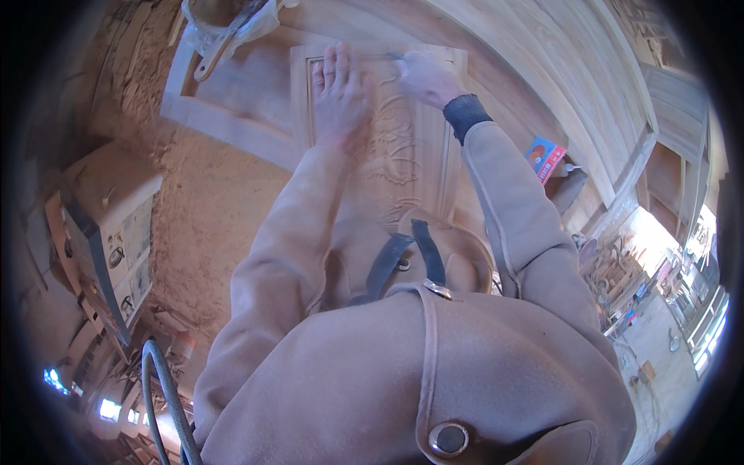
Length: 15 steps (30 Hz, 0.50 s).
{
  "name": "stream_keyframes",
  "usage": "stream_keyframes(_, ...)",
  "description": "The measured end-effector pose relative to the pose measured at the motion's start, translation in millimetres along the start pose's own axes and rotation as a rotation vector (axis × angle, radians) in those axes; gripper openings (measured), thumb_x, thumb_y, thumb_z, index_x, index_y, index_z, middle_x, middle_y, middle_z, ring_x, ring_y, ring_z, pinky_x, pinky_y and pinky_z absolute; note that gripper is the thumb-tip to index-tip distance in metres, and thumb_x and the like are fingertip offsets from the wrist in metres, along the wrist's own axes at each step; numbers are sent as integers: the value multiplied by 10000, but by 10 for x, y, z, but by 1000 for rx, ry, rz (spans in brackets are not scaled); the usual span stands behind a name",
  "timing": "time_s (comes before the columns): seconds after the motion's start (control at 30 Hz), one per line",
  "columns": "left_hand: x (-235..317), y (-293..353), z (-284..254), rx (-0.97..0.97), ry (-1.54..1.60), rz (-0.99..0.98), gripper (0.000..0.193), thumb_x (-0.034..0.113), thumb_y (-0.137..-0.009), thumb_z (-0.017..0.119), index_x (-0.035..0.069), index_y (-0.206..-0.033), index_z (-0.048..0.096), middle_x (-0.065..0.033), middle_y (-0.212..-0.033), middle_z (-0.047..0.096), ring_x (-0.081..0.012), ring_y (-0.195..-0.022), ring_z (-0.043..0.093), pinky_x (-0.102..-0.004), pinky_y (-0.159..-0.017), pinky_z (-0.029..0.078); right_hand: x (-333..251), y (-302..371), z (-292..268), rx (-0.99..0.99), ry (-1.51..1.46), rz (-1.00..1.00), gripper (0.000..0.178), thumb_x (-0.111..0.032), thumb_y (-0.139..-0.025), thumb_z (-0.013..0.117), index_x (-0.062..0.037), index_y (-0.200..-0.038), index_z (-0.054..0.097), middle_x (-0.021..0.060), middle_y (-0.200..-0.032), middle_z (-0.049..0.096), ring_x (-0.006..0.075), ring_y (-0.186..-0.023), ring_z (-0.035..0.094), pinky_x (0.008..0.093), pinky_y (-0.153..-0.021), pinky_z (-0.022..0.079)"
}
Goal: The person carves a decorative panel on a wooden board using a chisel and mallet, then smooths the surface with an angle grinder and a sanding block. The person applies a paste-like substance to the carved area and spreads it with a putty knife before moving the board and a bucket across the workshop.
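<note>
A carved wooden panel (391, 167) with a raised frame and a relief pattern down its middle lies in front of me. My left hand (341, 101) rests flat on the panel's left side, its fingers stretched out toward the far edge. Near the panel's far right corner, my right hand (430, 79) is closed in a grip. A small dark tip (397, 56) shows at its fingers; the rest of that thing is hidden in the hand, so its kind cannot be made out.
Beneath the panel lies a larger wooden frame (232, 130). Far left, a brush (215, 56) leans in a plastic-lined bowl (221, 12). A small red and blue box (545, 159) sits to the right by pale boards (573, 85). A cardboard box (116, 240) stands left, above a looped hose (167, 387).
</note>
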<state>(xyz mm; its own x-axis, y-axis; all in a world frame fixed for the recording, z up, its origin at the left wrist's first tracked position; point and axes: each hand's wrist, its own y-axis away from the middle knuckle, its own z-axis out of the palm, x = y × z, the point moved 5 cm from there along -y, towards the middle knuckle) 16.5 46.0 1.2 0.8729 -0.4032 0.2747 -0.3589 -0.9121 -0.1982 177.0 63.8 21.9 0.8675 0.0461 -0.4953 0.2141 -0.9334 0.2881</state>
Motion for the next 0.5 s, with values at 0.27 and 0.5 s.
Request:
stream_keyframes(0.27, 11, -22, 1, 5, -3, -2, 561, 369, -991, 486, 48, -1450, 455, -136, -1557, 352, -296, -1465, 271, -449, -1186, 184, -49, 26, -40, 88, -66, 65, 398, -290, -976, 463, 52, -927, 662, 324, -904, 652, 476, -893, 640, 521, -799, 496)
stream_keyframes(0.5, -1, -6, 14, 2, 4, -13, 570, 371, -985, 497, 54, -1457, 449, -134, -1558, 350, -298, -1467, 266, -444, -1185, 180, -126, -6, -51, 71, -44, 235, 387, -286, -973, 477, 42, -911, 673, 322, -891, 655, 479, -880, 648, 540, -795, 510)
